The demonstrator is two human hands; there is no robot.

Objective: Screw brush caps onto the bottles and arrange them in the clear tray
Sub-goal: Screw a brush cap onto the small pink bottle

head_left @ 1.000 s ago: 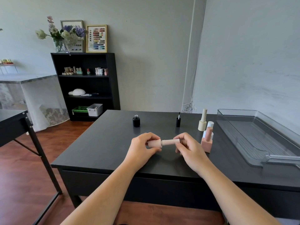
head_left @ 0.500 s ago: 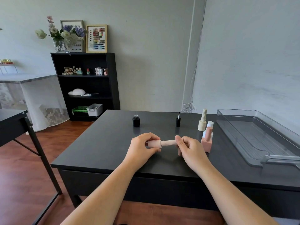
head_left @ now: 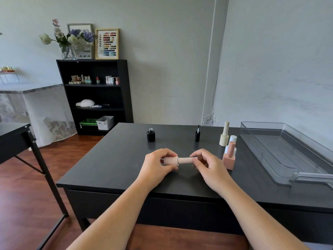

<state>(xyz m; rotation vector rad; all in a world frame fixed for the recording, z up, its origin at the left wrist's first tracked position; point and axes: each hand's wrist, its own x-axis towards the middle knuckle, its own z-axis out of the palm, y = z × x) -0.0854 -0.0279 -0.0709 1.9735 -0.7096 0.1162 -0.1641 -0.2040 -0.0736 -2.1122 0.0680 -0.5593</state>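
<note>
A pale pink bottle [head_left: 171, 160] lies sideways between my hands above the black table [head_left: 111, 163], with its ribbed pink brush cap [head_left: 184, 160] on the neck. My left hand [head_left: 155, 166] grips the bottle body. My right hand [head_left: 210, 166] pinches the cap's right end. An open black bottle [head_left: 151, 135] and its black brush cap [head_left: 197, 134], standing brush up, are farther back. A cream capped bottle [head_left: 224, 135], a white-and-blue bottle [head_left: 232, 140] and a pink square bottle [head_left: 229, 156] stand at the right. The clear tray [head_left: 288, 152] holds no bottles.
The tray's handle [head_left: 313, 176] sticks out toward the right edge of the view. A black shelf [head_left: 93, 95] with small bottles and bins stands against the back wall. Another black desk [head_left: 16, 136] is at the left over wooden floor.
My right hand's fingers have shifted their grip on the ribbed cap, turning around it. The bottle and my left hand have stayed in place.
</note>
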